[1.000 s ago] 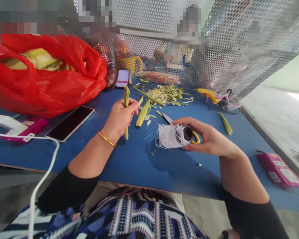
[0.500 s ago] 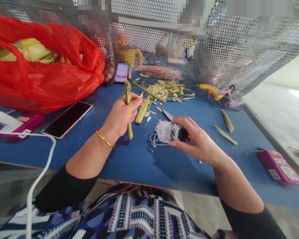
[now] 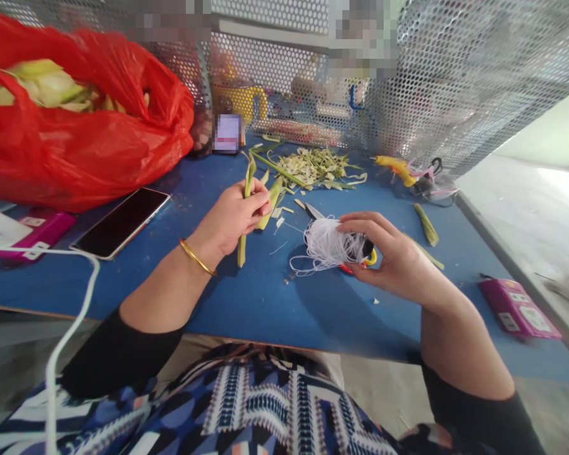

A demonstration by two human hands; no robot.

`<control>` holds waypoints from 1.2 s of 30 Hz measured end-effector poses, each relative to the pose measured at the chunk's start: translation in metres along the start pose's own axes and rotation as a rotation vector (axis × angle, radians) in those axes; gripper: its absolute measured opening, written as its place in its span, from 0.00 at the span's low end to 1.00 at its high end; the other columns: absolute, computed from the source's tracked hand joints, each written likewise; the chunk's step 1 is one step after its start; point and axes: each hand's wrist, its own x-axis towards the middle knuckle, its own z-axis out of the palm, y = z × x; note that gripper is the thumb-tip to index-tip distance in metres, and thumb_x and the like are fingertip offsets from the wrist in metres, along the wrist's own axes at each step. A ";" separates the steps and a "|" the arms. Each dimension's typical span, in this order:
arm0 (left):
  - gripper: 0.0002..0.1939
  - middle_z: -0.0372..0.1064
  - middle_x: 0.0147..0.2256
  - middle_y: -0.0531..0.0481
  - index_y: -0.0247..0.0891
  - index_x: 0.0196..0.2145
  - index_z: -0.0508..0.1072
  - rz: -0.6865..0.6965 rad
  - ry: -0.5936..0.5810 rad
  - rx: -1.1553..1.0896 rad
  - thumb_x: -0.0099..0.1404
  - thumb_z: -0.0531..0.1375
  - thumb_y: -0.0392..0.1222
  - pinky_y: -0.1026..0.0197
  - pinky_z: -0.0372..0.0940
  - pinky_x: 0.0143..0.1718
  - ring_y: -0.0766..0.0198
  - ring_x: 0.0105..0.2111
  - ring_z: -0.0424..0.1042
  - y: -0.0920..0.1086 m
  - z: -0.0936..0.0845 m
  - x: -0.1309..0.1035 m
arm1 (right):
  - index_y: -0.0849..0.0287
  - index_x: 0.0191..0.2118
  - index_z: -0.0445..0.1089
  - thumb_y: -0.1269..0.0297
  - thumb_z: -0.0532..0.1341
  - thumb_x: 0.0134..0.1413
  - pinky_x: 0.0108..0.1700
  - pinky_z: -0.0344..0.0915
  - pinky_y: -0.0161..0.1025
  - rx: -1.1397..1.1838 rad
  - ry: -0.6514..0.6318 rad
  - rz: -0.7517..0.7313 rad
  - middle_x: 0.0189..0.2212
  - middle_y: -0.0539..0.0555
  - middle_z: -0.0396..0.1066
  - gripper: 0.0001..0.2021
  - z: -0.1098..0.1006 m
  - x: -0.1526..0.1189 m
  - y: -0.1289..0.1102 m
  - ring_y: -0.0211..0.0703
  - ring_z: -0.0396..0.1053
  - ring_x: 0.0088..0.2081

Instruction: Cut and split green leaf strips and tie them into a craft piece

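Observation:
My left hand (image 3: 237, 213) is closed round a narrow green husk strip (image 3: 242, 249), which stands upright and pokes out above and below the fist. Just beyond the fingers is a wider pale green husk piece (image 3: 271, 201). My right hand (image 3: 384, 253) has its thumb and fingers round the dark end of a spool of white string (image 3: 329, 243), whose loose loops spill to the left. Scissors (image 3: 314, 211) lie partly under the spool, with the blade and bits of the red and yellow handles showing.
Husk scraps (image 3: 315, 167) are heaped at the back of the blue table (image 3: 265, 309). A red bag (image 3: 90, 151) and a phone (image 3: 123, 222) are on the left. To the right lie a yellow glue gun (image 3: 396, 169), a husk piece (image 3: 425, 224) and a purple box (image 3: 519, 306).
My right hand and the string spool have moved slightly right, and more of the scissors' handles shows. The left hand still grips the strip, now turned a little. The view has shifted slightly.

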 end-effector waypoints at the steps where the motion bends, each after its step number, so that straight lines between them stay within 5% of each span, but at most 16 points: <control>1: 0.08 0.59 0.21 0.58 0.41 0.28 0.59 -0.009 -0.008 0.005 0.64 0.55 0.36 0.68 0.40 0.14 0.77 0.13 0.46 0.000 0.000 0.000 | 0.52 0.55 0.67 0.74 0.62 0.49 0.50 0.72 0.45 -0.007 0.006 0.004 0.54 0.60 0.69 0.25 -0.001 0.000 0.001 0.52 0.71 0.54; 11: 0.07 0.63 0.23 0.56 0.41 0.27 0.61 0.042 -0.030 0.025 0.62 0.56 0.37 0.66 0.42 0.14 0.76 0.13 0.47 -0.001 -0.004 0.001 | 0.52 0.54 0.68 0.71 0.63 0.50 0.52 0.71 0.49 -0.027 0.172 0.024 0.53 0.60 0.70 0.23 0.005 0.000 -0.002 0.54 0.71 0.54; 25: 0.14 0.65 0.23 0.55 0.41 0.27 0.65 0.293 0.107 -0.013 0.64 0.64 0.48 0.66 0.48 0.13 0.75 0.14 0.53 0.008 0.003 -0.005 | 0.54 0.55 0.66 0.71 0.63 0.50 0.48 0.72 0.47 0.035 0.103 0.022 0.54 0.61 0.70 0.24 0.017 -0.003 -0.006 0.54 0.71 0.53; 31: 0.13 0.68 0.26 0.53 0.39 0.27 0.66 0.296 0.057 0.024 0.67 0.61 0.44 0.68 0.48 0.14 0.76 0.15 0.55 0.016 0.014 -0.007 | 0.54 0.53 0.64 0.69 0.65 0.49 0.41 0.72 0.43 0.126 0.081 0.088 0.50 0.60 0.71 0.23 0.027 -0.011 -0.009 0.50 0.72 0.46; 36: 0.11 0.69 0.26 0.53 0.38 0.27 0.67 0.344 0.005 0.044 0.68 0.60 0.41 0.68 0.51 0.15 0.76 0.15 0.56 0.019 0.024 -0.012 | 0.53 0.51 0.61 0.64 0.68 0.49 0.38 0.72 0.41 0.236 0.204 0.214 0.51 0.60 0.68 0.24 0.047 -0.031 -0.009 0.49 0.72 0.46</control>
